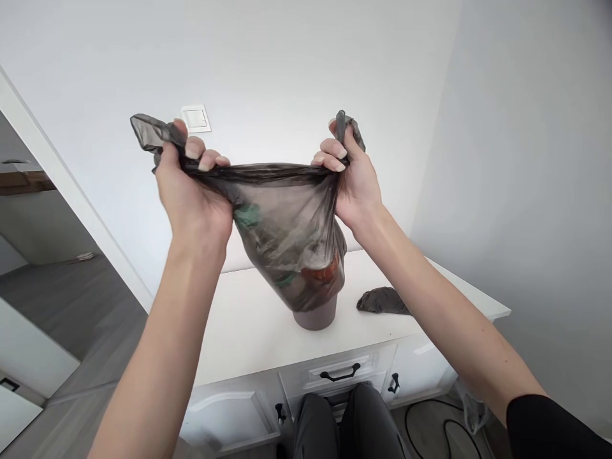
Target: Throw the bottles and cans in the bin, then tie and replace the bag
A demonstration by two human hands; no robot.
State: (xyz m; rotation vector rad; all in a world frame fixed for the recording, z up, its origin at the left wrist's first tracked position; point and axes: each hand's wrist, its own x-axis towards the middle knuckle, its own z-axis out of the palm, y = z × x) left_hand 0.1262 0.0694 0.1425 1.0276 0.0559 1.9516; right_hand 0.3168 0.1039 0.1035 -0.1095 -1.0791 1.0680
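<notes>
Head camera shows both hands gripping the gathered corners of a dark translucent plastic bag [287, 236], the left hand [198, 197] on one twisted end and the right hand [356, 175] on the other. Its top edge is pulled taut between them, and the filled body hangs above a white tabletop [239, 331]. Green and orange-red contents show through (too blurred to name). Below the bag, partly hidden by it, a grey-brown bin [315, 317] stands on the tabletop; whether they touch, I cannot tell. A crumpled dark bundle [381, 300] lies near the right forearm.
</notes>
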